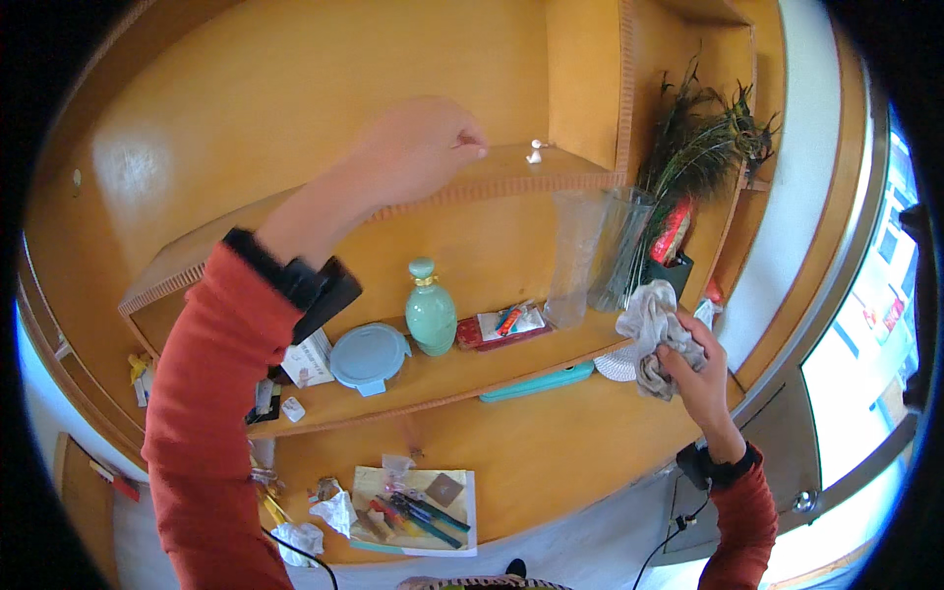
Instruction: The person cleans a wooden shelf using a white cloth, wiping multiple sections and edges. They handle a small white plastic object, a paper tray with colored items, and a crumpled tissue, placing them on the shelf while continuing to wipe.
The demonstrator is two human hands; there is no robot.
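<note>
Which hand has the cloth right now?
The right hand, gripping the crumpled pale cloth; the left hand, raised near the upper shelf, shows no cloth.

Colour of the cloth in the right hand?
The cloth: pale greyish-beige, best in head view.

Right hand (702, 383) at four o'clock, gripping crumpled greyish cloth (651, 329). Left hand (431, 143), curled, near twelve o'clock by upper shelf (565, 165). Small white figurine (534, 156) at one o'clock. Green bottle (431, 320) near centre; round blue container (368, 356) at eight; dark feathers (700, 147) at two.
</note>
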